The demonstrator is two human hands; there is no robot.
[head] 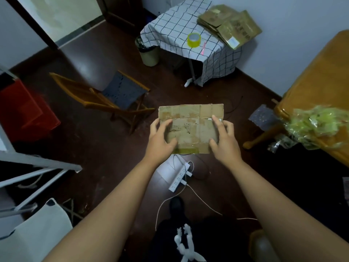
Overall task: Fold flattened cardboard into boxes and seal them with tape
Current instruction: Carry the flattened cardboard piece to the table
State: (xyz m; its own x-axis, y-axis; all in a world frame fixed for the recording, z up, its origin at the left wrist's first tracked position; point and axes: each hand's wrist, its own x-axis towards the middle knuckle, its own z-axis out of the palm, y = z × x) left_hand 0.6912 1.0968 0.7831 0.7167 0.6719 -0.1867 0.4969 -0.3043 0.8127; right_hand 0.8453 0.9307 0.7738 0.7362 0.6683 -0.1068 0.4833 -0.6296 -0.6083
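Observation:
I hold a flattened brown cardboard box (190, 127) in the air over the dark floor, its flaps still flat and old tape strips across it. My left hand (161, 140) grips its left edge, fingers curled over the face. My right hand (223, 140) grips the right edge, thumb on the face near the bottom. A yellow tape roll (194, 39) stands on the small table with the checked cloth (170, 25) at the back. A pile of flattened cardboard (229, 25) lies on the table's right end.
A pink pen (203, 47) lies by the tape roll. A folding wooden chair (113, 97) stands left of centre, a bin (148, 52) beside the table, a power strip with cables (179, 178) on the floor below my hands, a wooden table with crumpled tape (317, 121) at right.

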